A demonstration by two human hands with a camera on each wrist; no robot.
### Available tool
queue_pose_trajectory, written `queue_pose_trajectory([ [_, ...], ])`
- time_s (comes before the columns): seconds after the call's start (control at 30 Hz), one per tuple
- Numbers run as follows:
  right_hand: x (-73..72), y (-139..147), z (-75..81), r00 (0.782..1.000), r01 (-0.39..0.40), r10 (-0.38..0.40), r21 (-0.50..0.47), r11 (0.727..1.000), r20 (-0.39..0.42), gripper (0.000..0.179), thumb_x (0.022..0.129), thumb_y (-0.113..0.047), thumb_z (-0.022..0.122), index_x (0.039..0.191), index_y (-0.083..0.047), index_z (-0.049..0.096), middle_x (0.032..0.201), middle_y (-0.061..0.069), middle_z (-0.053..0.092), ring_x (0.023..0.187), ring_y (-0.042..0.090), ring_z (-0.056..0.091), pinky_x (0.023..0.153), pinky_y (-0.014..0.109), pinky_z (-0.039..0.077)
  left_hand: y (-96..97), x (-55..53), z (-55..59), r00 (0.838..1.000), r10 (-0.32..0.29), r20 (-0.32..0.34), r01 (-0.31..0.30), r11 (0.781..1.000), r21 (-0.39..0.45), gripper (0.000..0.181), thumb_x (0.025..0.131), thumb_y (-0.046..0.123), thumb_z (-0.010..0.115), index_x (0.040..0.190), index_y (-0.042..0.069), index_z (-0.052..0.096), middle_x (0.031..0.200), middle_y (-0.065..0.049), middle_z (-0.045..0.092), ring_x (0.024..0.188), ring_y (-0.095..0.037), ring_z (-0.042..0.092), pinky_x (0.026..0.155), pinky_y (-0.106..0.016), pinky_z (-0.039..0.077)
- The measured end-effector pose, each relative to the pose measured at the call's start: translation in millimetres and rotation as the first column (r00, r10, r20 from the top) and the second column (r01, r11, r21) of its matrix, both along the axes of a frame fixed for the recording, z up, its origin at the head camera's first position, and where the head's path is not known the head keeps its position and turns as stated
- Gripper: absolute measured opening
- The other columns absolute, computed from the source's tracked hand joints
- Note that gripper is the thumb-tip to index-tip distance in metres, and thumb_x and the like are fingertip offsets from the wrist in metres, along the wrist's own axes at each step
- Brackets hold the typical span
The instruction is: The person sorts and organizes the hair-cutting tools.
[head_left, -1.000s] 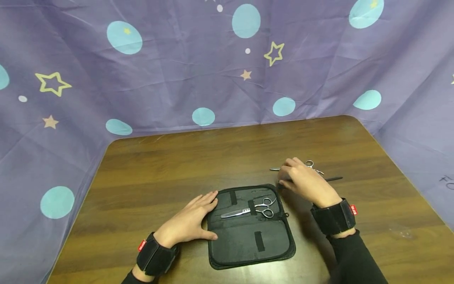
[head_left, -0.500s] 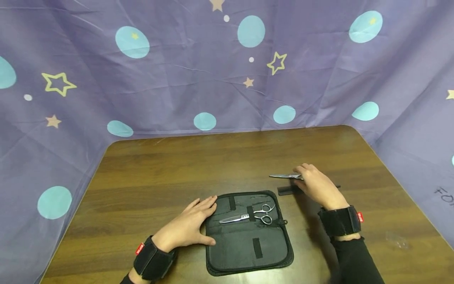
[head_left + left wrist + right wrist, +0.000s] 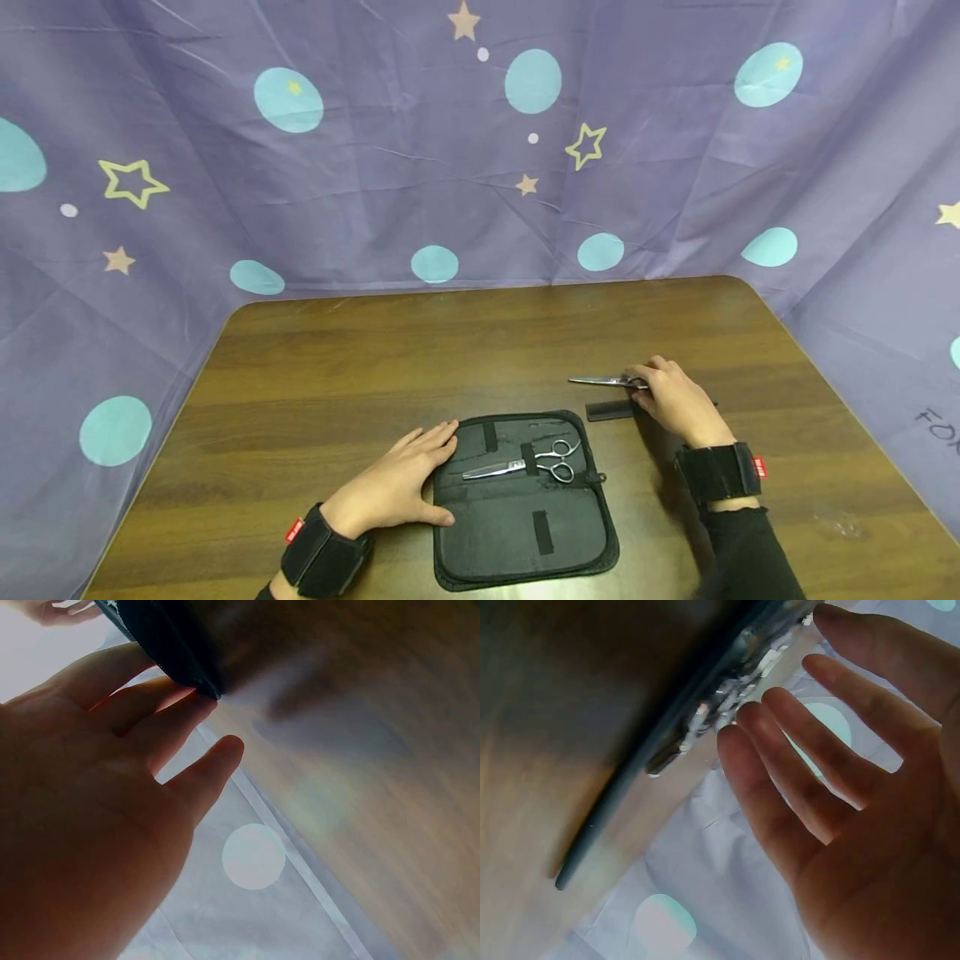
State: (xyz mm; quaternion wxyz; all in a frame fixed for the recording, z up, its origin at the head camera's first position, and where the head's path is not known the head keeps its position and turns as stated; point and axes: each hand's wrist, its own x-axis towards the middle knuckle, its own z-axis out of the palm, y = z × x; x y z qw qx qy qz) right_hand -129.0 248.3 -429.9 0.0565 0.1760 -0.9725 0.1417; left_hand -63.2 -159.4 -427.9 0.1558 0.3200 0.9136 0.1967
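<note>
A black zip case (image 3: 525, 533) lies unfolded on the table, with silver haircutting scissors (image 3: 495, 471) under one of its elastic loops. My left hand (image 3: 397, 487) rests at its left edge, fingers spread and fingertips on the rim. In the left wrist view, the case's dark corner (image 3: 169, 645) overlaps those fingers. My right hand (image 3: 675, 400) reaches over a second pair of scissors (image 3: 600, 382), fingertips right at the handles, which it partly hides. Below them lies a black comb (image 3: 609, 410) with a thin tail, its middle covered by the hand. The right fingers look fairly straight in the right wrist view.
The wooden table (image 3: 337, 358) has rounded far corners and meets a purple curtain (image 3: 360, 167) with stars and dots. A small clear plastic piece (image 3: 843, 523) lies toward the right. Another elastic loop (image 3: 543, 532) shows on the near half of the case.
My right hand has shifted right, from over the blades and comb end to the scissors' handles, uncovering the comb's broad end. My left hand stays at the case. The head view has tilted up slightly.
</note>
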Motion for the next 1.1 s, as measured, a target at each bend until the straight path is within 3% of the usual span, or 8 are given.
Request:
queue_pose_trajectory([
  [0.37,-2.5,3,-8.0,0.999,0.012,-0.012,-0.01,1.0,-0.039,0.027,0.083,0.002,0.075,0.11,0.001,0.071,0.107,0.025,0.061,0.102,0.044,0.056,0.084,0.054,0.052,1.2,0.0,-1.0,1.0,-0.002,-0.006,0.002,1.0,0.008,0.098,0.073,0.039,0.087,0.146,-0.008,0.041,0.16,-0.02,0.029,0.149,-0.035,0.026,0.12,-0.053,0.024],
  [0.63,-5.6,3,-14.3,0.997,0.041,-0.04,0.018,0.999,-0.062,0.028,0.082,0.0,0.077,0.109,0.002,0.071,0.103,0.023,0.064,0.098,0.042,0.057,0.081,0.054,0.052,-0.9,2.1,-0.2,0.999,0.03,0.032,-0.03,1.0,0.002,0.098,0.074,0.041,0.086,0.147,-0.006,0.04,0.162,-0.017,0.026,0.15,-0.033,0.024,0.12,-0.053,0.023],
  [0.93,-6.0,2,-13.0,0.991,0.07,-0.069,0.004,0.998,-0.119,0.022,0.077,-0.001,0.081,0.099,-0.005,0.075,0.094,0.015,0.069,0.091,0.038,0.059,0.075,0.053,0.053,-1.3,1.4,-1.7,0.999,0.034,0.033,-0.034,0.999,0.001,0.098,0.074,0.041,0.085,0.147,-0.005,0.04,0.162,-0.016,0.026,0.15,-0.034,0.024,0.12,-0.053,0.023],
  [1.1,-6.4,2,-11.4,0.992,0.067,-0.066,0.009,0.998,-0.11,0.019,0.078,-0.001,0.081,0.095,-0.006,0.075,0.09,0.014,0.068,0.087,0.035,0.059,0.072,0.051,0.052,-1.1,1.4,-2.0,0.999,0.029,0.028,-0.029,1.0,0.008,0.098,0.074,0.041,0.085,0.147,-0.006,0.04,0.161,-0.017,0.027,0.149,-0.034,0.024,0.119,-0.053,0.024],
])
